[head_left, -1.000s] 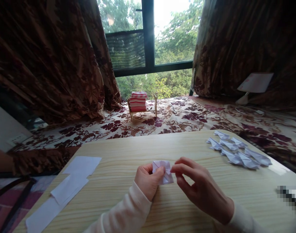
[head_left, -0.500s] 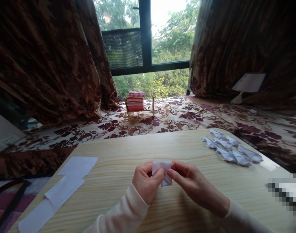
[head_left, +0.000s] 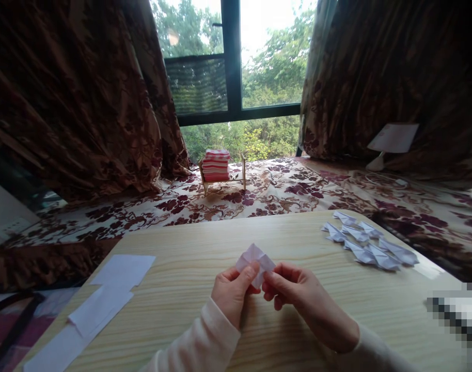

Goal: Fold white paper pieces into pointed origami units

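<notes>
Between my two hands is a small folded square of white paper point(head_left: 254, 254), turned so that one corner points away from me. Creases run across its face. My left hand point(head_left: 233, 289) pinches it from the left, thumb on top and fingers beneath. At the right corner, my right hand point(head_left: 298, 292) grips the paper's edge between thumb and forefinger. Both hands are just above the wooden table point(head_left: 182, 305). Several folded white paper pieces point(head_left: 370, 240) lie grouped at the table's far right corner.
Flat white paper sheets point(head_left: 100, 310) overlap along the table's left side. A pixelated object point(head_left: 456, 315) sits at the right edge. Beyond the table, a small rack point(head_left: 222, 182) with folded striped cloths point(head_left: 216, 165) and a lamp point(head_left: 393, 138) stand on patterned fabric.
The folded paper has been turned from lying square to pointing a corner away. My right hand has shifted slightly down along its edge, and the view has tilted up a little.
</notes>
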Available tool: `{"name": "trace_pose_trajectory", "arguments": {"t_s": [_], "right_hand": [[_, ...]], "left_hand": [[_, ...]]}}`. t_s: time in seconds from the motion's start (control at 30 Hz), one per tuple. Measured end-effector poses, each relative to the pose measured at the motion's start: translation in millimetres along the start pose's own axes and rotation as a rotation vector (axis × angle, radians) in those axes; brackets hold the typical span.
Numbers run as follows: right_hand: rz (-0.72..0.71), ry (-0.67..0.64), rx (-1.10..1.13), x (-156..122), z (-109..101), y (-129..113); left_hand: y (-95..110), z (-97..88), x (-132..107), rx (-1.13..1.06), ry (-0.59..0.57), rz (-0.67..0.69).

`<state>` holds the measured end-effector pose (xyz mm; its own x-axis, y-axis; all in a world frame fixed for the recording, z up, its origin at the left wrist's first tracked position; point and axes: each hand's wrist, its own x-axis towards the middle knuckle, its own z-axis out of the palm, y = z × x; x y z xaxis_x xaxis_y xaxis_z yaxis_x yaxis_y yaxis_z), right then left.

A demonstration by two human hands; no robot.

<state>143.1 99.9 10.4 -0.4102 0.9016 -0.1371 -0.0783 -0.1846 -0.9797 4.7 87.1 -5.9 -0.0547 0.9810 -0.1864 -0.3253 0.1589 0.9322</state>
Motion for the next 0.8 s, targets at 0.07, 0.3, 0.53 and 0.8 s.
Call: {"name": "trace_pose_trajectory", "arguments": {"t_s": [0.07, 0.3, 0.53, 0.8], "right_hand": [[-0.028, -0.046, -0.111, -1, 2, 3], [-0.555, 0.125, -0.655, -4, -13, 3], [-0.79, 0.039, -0.748, -4, -11, 0], [-0.806, 0.088, -0.808, -4, -11, 3]], "left_hand": [[-1, 0.2, 0, -0.037, 0.008, -0.015], [5, -1.9, 3, -0.023, 0.078, -0.03], [8, -1.4, 0, 0.039, 0.046, -0.024], [10, -0.8, -1, 0.077, 0.025, -0.008]]}}
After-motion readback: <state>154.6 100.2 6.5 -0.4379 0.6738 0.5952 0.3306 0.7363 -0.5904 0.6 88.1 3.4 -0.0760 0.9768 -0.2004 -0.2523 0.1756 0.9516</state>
